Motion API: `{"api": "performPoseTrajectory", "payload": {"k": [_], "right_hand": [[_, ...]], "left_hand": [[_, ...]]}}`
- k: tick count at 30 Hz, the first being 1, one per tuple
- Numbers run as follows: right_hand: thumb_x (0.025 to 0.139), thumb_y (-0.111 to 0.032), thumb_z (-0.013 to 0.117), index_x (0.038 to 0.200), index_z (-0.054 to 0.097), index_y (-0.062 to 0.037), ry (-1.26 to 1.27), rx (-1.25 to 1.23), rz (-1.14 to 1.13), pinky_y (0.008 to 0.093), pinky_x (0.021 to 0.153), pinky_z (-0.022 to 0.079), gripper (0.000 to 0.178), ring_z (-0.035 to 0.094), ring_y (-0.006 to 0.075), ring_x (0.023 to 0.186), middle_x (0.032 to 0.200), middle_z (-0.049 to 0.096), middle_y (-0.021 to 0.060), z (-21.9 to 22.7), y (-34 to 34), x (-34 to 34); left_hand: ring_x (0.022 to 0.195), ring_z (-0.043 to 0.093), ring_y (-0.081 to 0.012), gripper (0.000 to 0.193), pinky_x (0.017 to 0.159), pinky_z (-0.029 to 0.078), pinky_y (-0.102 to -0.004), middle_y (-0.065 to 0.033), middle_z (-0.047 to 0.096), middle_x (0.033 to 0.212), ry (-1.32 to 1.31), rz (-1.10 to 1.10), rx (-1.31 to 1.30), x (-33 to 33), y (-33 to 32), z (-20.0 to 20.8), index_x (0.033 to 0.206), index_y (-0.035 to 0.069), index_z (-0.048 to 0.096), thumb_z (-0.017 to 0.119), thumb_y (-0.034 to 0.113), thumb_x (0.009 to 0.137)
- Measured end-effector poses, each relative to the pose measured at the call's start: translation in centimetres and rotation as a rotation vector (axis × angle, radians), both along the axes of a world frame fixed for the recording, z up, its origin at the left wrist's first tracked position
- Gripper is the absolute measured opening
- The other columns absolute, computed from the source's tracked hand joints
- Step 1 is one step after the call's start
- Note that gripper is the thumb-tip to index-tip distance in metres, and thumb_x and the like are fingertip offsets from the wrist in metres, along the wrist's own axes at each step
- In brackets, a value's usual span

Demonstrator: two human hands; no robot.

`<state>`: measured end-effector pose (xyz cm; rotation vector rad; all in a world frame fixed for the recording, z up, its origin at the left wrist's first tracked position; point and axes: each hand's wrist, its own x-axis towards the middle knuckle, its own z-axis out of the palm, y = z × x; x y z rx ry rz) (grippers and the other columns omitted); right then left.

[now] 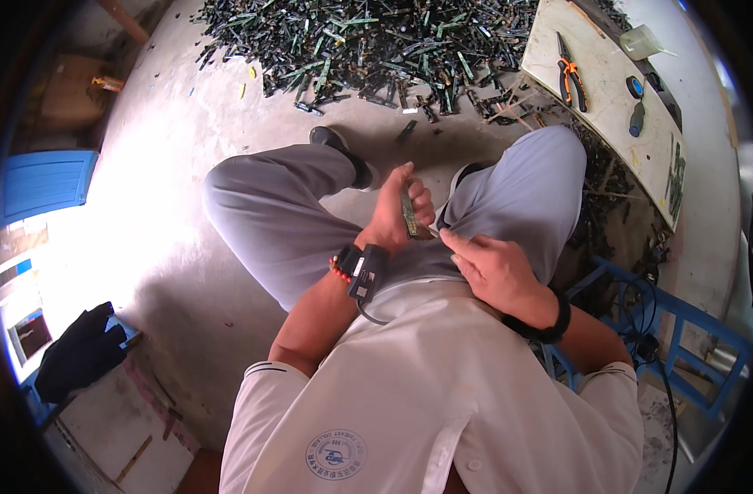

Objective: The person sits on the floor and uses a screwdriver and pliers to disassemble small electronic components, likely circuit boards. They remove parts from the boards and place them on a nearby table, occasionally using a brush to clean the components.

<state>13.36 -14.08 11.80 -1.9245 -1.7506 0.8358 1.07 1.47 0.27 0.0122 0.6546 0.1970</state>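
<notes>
My left hand (390, 212) is closed around a narrow green circuit board strip (409, 216) above my lap, its lower end showing below the fingers. My right hand (500, 270) is just to the right and nearer to me, its fingers pinched together and pointing at the strip's lower end. Something thin (432, 232) spans the small gap between the right fingertips and the strip. Most of it is hidden, so its kind cannot be told.
A wide heap of dark and green board strips (393, 53) covers the floor ahead. On a pale board (595, 99) at the right lie orange-handled pliers (570, 78), a screwdriver (637, 119) and a blue-and-black round item (634, 86). A blue metal frame (681, 329) with cables stands at the right.
</notes>
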Motion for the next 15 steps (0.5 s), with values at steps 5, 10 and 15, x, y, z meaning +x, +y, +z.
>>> {"api": "performPoseTrajectory", "payload": {"k": [5,10,15], "right_hand": [[0.091,-0.007,0.061,0.124,0.061,0.0013,0.444,-0.296,-0.144,0.0308,0.059,0.05,0.034,0.061,0.0269,0.063,0.076,0.065,0.012,1.5,0.7,0.6],[0.08,-0.003,0.065,0.115,0.067,-0.0062,-0.108,0.147,0.091,0.0376,0.053,0.048,0.035,0.059,0.0258,0.06,0.069,0.055,0.0082,2.5,-0.8,-0.1],[0.077,0.002,0.069,0.116,0.067,-0.0044,-0.1,0.174,0.096,0.0369,0.049,0.046,0.04,0.055,0.0268,0.055,0.068,0.055,0.0081,3.8,-1.9,0.5]], "left_hand": [[0.044,0.028,-0.0146,0.053,0.043,0.026,-0.0304,0.0012,0.033,0.055,-0.081,-0.004,0.038,-0.4,-0.1,0.1,0.058,0.016,0.036,0.046,0.052,0.095],[0.042,0.028,-0.0153,0.056,0.043,0.025,-0.0306,0.0009,0.033,0.053,-0.117,-0.08,0.109,-0.5,-0.4,0.8,0.058,0.015,0.036,0.046,0.055,0.095],[0.042,0.028,-0.0155,0.057,0.044,0.025,-0.0308,0.0009,0.032,0.053,-0.107,-0.174,0.216,0.1,-1.2,2.1,0.058,0.015,0.036,0.046,0.058,0.095]]}}
